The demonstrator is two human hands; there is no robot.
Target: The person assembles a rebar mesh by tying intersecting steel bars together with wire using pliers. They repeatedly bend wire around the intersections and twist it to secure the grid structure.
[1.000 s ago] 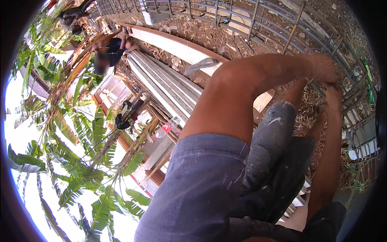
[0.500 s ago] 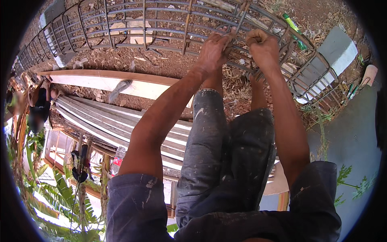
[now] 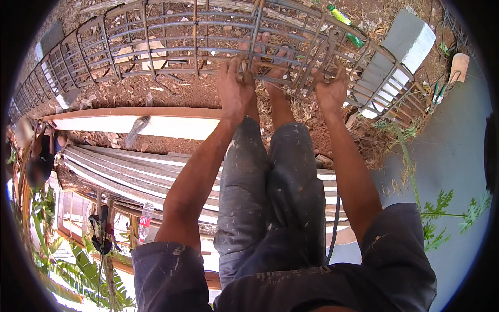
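A long rebar cage [image 3: 174,51] of rusty, bent stirrups and lengthwise bars runs across the far side, curving toward the right. My left hand [image 3: 235,89] has its fingers curled over the near bar of the cage, just left of my feet. Further right, my right hand [image 3: 331,92] grips the cage near a cluster of stirrups [image 3: 317,58], thumb and fingers apart around the bars. Its fingertips are partly lost among the metal. My feet [image 3: 275,75] show through and beside the bars.
Grey-and-white blocks [image 3: 408,44] [image 3: 48,44] stand by the cage. A green bottle [image 3: 345,25] lies beyond it. Nearer are a long board [image 3: 176,123], stacked planks [image 3: 125,165] and a plastic bottle [image 3: 145,221]. A grey wall [image 3: 447,156] rises at right; another person [image 3: 41,156] is far left.
My hands have moved apart along the cage, the left one leftward and the right one slightly nearer me. My legs have shifted left, and the view has turned, moving the cage left.
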